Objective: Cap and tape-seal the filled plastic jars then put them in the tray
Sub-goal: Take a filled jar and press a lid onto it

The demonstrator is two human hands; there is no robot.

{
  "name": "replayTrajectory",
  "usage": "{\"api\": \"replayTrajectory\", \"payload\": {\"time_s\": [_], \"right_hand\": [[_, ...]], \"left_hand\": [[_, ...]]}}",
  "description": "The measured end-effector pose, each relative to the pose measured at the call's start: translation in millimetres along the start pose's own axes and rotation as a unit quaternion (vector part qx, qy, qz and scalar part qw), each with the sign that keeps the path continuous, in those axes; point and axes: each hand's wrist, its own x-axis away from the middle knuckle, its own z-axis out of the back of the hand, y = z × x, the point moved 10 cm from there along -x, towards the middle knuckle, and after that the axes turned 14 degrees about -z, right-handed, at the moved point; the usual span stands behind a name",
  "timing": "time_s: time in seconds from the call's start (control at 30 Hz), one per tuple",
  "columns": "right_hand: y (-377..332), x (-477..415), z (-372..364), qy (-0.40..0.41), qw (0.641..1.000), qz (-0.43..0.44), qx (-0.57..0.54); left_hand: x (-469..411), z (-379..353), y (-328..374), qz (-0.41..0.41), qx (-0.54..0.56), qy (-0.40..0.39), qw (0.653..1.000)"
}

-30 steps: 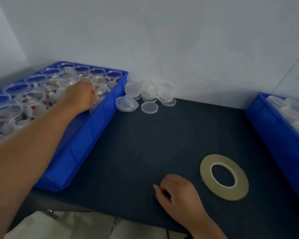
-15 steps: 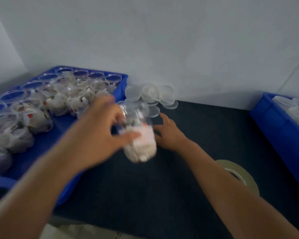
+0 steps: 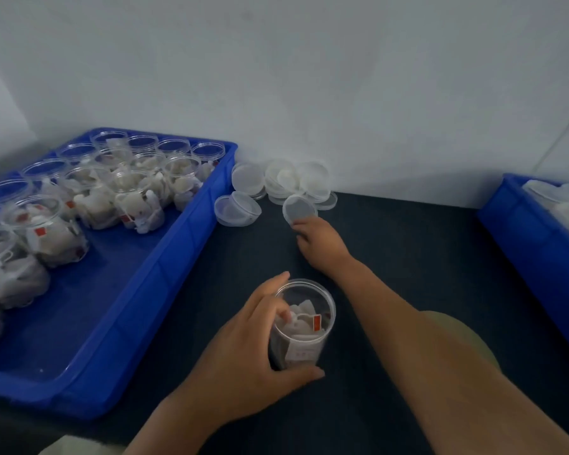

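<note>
Head view: the uncapped filled jar (image 3: 304,323) is stood near the front edge of the table (image 3: 408,241), wrapped by the left hand (image 3: 243,359). It is judged light, thin-walled and slick, so best gripped mid-wall. A lid (image 3: 299,210) is pinched by the right hand (image 3: 322,244) farther back.

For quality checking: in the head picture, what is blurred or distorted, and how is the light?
Head view: dim, even light, no strong glare; clear plastic jar in the left hand fairly sharp; round translucent lid at the right hand soft; wide lens skews the blue plastic tray's rim.
</note>
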Motion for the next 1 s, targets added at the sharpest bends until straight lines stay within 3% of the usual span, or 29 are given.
{"api": "replayTrajectory", "payload": {"time_s": [0.1,0.23,0.3,0.37,0.47,0.53,0.63,0.67,0.73,0.77,0.8,0.87,0.93,1.0], "right_hand": [[13,39,45,-0.006,0.963,-0.067,-0.261],[-4,117,81,-0.163,0.814,-0.026,-0.557],[-17,159,93,-0.223,0.745,0.001,-0.629],[-29,189,92,-0.26,0.698,0.013,-0.667],[-48,214,86,-0.294,0.665,0.044,-0.685],[-41,217,88,-0.218,0.693,0.07,-0.684],[11,218,87,0.041,0.797,0.0,-0.602],[22,220,76,0.063,0.828,-0.035,-0.556],[13,221,28,-0.043,0.898,-0.055,-0.435],[5,223,5,-0.101,0.914,-0.055,-0.39],[-2,224,-12,-0.124,0.92,-0.048,-0.37],[-10,222,-20,-0.07,0.924,-0.039,-0.375],[-8,221,-11,0.002,0.918,-0.053,-0.393],[-2,223,-7,0.024,0.905,-0.052,-0.422]], "left_hand": [[-4,18,0,0.019,0.01,0.067,0.998],[-30,55,14,-0.012,0.032,0.145,0.989],[-49,62,26,-0.051,0.075,0.15,0.984],[-64,61,37,-0.077,0.113,0.128,0.982],[-78,53,48,-0.091,0.139,0.092,0.982],[-81,57,49,-0.09,0.103,0.098,0.986],[-77,73,40,-0.075,0.002,0.093,0.993],[-76,71,36,-0.062,-0.023,0.051,0.996],[-72,51,29,-0.031,-0.055,-0.073,0.995],[-69,38,28,-0.017,-0.062,-0.131,0.989],[-66,24,29,-0.006,-0.068,-0.18,0.981],[-64,4,34,-0.002,-0.11,-0.237,0.965],[-65,-1,36,0.004,-0.168,-0.237,0.957],[-64,7,33,0.044,-0.173,-0.214,0.96]]}}
